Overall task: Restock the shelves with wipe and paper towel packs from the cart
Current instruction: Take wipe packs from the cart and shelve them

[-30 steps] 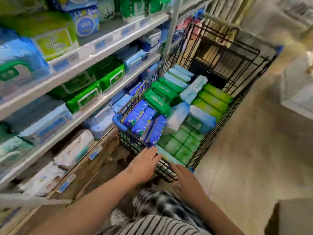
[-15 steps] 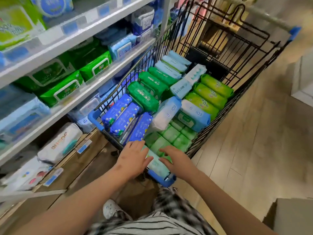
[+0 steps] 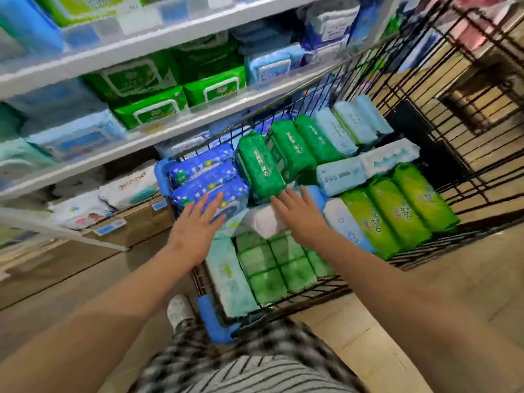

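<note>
1. Three dark blue packs (image 3: 207, 180) are lying in the near-left corner of one cart (image 3: 212, 321).
2. Three dark green packs (image 3: 261, 168) are sitting just beside them.
3. Three lime green packs (image 3: 397, 211) are lying along the right side.
4. Three pale blue packs (image 3: 351, 120) are standing at the far end.
5. Two hands, the left hand (image 3: 195, 222) and the right hand (image 3: 300, 214), are lying flat over the packs.

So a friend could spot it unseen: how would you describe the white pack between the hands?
Find the wire cart beside the shelves. Toward its near end, between the left hand and right hand, lies the white pack. Unlike the blue packs and green packs around it, it is plain white.
</note>
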